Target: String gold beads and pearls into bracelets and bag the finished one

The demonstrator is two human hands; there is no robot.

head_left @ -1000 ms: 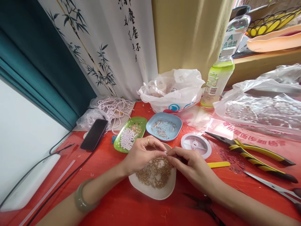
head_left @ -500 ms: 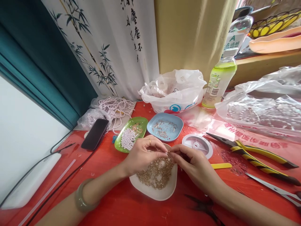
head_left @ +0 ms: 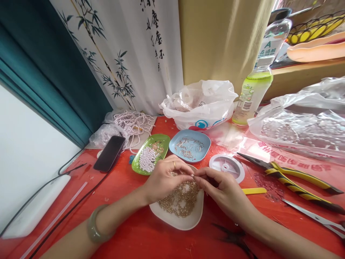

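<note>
My left hand (head_left: 167,176), with a ring and a bangle on that arm, is closed in a pinch over a white dish (head_left: 185,225) of gold beads (head_left: 178,203). A small shiny bead (head_left: 192,175) shows at its fingertips. My right hand (head_left: 218,183) meets it there, thumb and forefinger pressed together; what they grip is too small to make out. Behind the hands are a green dish (head_left: 137,166) with pearly beads (head_left: 147,159) and gold bits, and a blue dish (head_left: 206,144) holding small metal pins (head_left: 187,148).
On the right lie a white spool (head_left: 237,167), a yellow stick (head_left: 254,190), yellow-black pliers (head_left: 293,180), and scissors (head_left: 312,216). Dark pliers (head_left: 233,235) lie near the front. A phone (head_left: 110,154), bead strands (head_left: 134,122), a plastic bag (head_left: 199,104) and a bottle (head_left: 252,93) stand farther back.
Both hands stay over the white dish with fingertips together; only slight finger movement shows. The small bead at the fingertips is a little more visible. The whole view has shifted slightly.
</note>
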